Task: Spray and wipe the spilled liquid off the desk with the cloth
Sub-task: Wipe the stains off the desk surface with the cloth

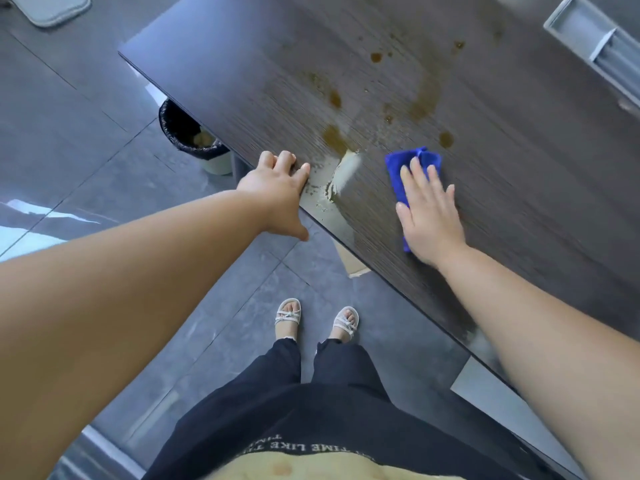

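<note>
You stand in white strappy sandals (288,315) and dark trousers (311,393) on a glossy grey tiled floor (104,168). A pale round waste bin with a black liner (194,140) sits ahead to your left. A grey plastic tray (588,32) lies far right.

A dark wood-grain desk (485,220) is seen running diagonally across the upper right. Brown spilled liquid (425,95) is scattered over it at upper centre in blots and a curved smear. A blue cloth (394,176) is laid flat just below them, right of centre.
</note>
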Demonstrator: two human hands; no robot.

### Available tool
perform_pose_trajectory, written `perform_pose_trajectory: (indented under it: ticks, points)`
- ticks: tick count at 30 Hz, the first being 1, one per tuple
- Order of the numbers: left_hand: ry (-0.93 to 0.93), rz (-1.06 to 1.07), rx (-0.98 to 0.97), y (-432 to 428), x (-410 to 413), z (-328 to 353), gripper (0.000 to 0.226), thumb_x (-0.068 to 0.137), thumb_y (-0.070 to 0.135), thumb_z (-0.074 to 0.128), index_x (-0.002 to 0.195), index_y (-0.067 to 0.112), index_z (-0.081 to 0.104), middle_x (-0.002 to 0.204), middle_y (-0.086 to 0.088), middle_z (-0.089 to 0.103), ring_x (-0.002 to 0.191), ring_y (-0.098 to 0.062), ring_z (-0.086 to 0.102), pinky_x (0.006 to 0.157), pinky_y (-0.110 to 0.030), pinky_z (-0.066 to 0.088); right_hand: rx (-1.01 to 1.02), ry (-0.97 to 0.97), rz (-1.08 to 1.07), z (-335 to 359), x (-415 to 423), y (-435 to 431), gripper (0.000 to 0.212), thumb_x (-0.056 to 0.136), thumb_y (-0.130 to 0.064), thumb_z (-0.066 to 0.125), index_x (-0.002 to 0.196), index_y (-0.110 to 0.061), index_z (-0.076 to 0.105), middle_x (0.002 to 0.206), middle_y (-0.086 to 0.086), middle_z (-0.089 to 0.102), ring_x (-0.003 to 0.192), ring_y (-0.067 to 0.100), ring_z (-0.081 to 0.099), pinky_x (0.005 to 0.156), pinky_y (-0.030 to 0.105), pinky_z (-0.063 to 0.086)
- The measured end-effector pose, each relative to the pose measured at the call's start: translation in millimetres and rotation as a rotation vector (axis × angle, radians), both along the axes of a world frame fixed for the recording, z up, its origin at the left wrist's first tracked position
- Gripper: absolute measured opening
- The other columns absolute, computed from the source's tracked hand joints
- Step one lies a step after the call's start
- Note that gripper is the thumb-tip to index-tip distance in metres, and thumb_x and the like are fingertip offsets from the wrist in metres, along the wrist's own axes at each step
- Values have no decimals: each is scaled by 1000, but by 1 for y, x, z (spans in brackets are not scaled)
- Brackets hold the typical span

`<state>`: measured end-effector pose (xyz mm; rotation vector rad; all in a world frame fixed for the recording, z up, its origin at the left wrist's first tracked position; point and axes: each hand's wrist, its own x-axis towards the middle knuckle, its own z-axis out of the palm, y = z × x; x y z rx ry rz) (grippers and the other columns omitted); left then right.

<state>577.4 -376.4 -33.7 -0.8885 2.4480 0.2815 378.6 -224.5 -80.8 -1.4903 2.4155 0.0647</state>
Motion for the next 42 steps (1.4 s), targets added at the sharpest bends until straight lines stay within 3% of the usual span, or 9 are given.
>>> perform_pose_trajectory:
  ticks: [2,4,11,19,26,30,34,37,42]
  points:
    - [8,1,-5,2,1,-3,116,67,67,67,151,20,3,150,-6,11,132,-31,16,93,-39,42,-43,62,-187,-3,27,-37,59,100,-35,30,151,-16,6,159,2,-2,146,25,-2,114,51,4]
    - [23,18,0,4,1,-3,115,68,66,67,151,19,2,151,-6,11,132,-31,15,95,-39,42,-59,55,-177,-6,58,-58,61,100,-39,29,151,-16,5,159,3,-3,146,26,-2,114,50,3]
    - [63,13,33,-2,4,-2,106,74,57,65,151,19,4,151,-7,10,132,-33,14,100,-38,37,-78,-144,480,-5,37,18,58,92,-39,25,147,-20,21,153,-7,13,143,19,10,112,50,5]
    - [82,47,44,2,3,-3,100,75,52,65,150,20,7,151,-6,11,132,-32,15,93,-36,41,-46,32,-98,-2,56,-58,59,100,-37,28,151,-20,4,159,-2,-4,146,23,-4,114,51,2]
    - [229,142,114,-11,9,-3,79,82,39,61,148,18,23,146,-5,25,132,-29,23,104,-37,33,-93,-154,468,-2,41,10,59,90,-39,24,146,-21,29,153,-8,15,142,17,10,112,51,6]
    - [283,221,83,-22,14,-3,72,84,34,61,146,19,28,145,-4,27,136,-27,17,104,-42,37,-27,-91,239,0,5,-3,56,96,-37,25,149,-25,11,157,-9,2,145,18,-1,114,56,5]
    - [261,349,-33,-35,15,-5,63,84,27,59,141,15,34,148,-5,23,137,-26,14,101,-43,36,-64,22,-95,-2,59,-67,58,101,-36,28,151,-19,4,159,-1,-3,146,24,-4,114,51,0]
    - [218,361,-20,-45,18,-10,65,86,29,56,144,16,30,151,-4,18,138,-27,12,104,-45,35,-91,-52,145,-7,88,-56,57,99,-37,28,151,-17,13,159,1,5,146,26,3,114,51,2]
    - [170,299,-9,-47,19,-13,71,89,40,53,148,17,22,154,-6,14,137,-32,14,108,-44,33,-104,-59,584,-4,21,1,55,92,-34,31,142,-13,39,151,1,28,139,27,27,108,57,16]
